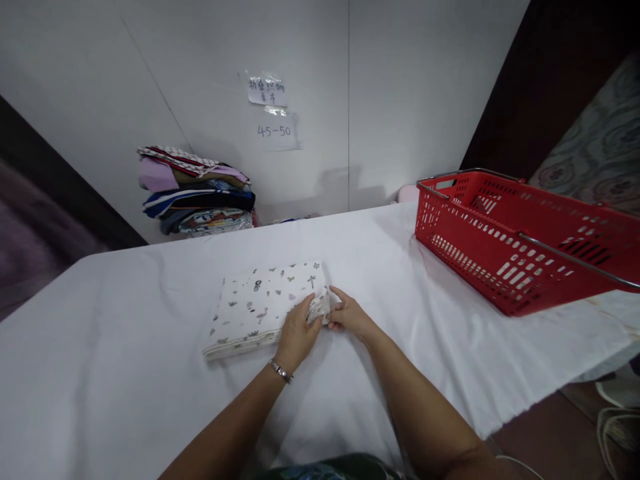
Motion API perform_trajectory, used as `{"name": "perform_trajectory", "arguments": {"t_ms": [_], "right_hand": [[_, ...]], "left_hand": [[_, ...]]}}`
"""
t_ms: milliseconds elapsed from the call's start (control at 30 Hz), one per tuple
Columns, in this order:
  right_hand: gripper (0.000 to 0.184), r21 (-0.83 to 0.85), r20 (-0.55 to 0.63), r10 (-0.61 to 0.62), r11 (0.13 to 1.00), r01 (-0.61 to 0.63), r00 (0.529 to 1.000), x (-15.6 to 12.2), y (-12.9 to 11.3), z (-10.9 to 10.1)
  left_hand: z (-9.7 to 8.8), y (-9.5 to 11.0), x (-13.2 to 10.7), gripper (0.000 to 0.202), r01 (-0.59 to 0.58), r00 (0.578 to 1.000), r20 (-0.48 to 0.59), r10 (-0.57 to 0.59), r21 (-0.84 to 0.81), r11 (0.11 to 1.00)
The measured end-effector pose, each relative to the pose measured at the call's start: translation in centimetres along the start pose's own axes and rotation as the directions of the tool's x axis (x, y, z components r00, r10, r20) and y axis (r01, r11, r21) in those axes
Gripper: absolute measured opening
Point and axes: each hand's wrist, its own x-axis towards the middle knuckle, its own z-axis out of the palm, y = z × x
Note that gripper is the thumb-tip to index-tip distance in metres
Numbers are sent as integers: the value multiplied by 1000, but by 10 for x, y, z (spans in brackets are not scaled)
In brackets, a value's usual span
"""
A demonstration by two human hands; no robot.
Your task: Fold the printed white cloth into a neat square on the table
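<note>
A white cloth (270, 300) printed with flamingos, palm trees and small leaves lies folded into a thick, flat rectangle. At its near right corner, some of the fabric is bunched up. My left hand (299, 333) grips that corner from the left, with the thumb and fingers on the bunched fabric. From the other side, my right hand (353, 317) pinches the same bunch between curled fingers, its index finger stretched along the cloth's right edge. The layers under my fingers are partly hidden.
A white-covered table (150, 373) spreads under the cloth. On its right stands a red perforated basket (470, 247) with metal handles. Behind the table's far left edge, folded fabrics (200, 193) are stacked against the wall. Two handwritten paper signs (275, 131) hang above.
</note>
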Motion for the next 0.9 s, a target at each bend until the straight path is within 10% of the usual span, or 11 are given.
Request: {"name": "perform_trajectory", "arguments": {"t_ms": [500,900], "right_hand": [[75,132,-9,127,983,-125,992,0,3,0],[89,-20,-33,116,993,-116,993,-6,11,0]], "left_hand": [[5,5,-14,42,-175,984,60,167,150,973],[-30,4,-23,29,-121,991,67,118,39,992]]}}
